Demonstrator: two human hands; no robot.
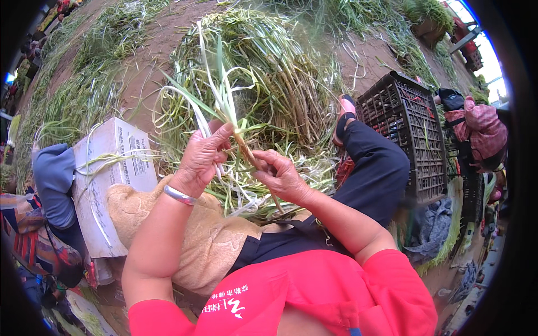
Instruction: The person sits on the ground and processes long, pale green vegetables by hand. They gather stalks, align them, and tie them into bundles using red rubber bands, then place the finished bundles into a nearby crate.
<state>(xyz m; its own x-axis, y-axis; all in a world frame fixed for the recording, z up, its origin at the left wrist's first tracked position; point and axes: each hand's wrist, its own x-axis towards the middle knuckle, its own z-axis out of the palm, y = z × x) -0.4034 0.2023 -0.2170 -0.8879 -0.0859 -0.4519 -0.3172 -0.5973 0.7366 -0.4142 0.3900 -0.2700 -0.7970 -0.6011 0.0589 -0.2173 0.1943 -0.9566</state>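
My left hand (206, 148) grips a leafy garlic-like stalk (243, 145), its thumb pressed along the top. Pale, peeled-back leaves (222, 92) fan out beyond the fist, and some strands hang below it. My right hand (282, 174) pinches the brownish lower stem between thumb and fingertips. The thin end of the stem slants down past that hand towards my lap. Directly beyond both hands lies a big heap of stalks and leaves (273, 75), with the brown stems grouped on its right side. Loose pale strips (239, 197) lie below the hands.
A tan cloth (201, 239) covers my left leg. To the left stands a cardboard box (109, 180) with leaf strips on it, and a person's sleeve (54, 185) beside it. Right of my bent knee stands a dark plastic crate (403, 134). Another person (479, 130) is farther right.
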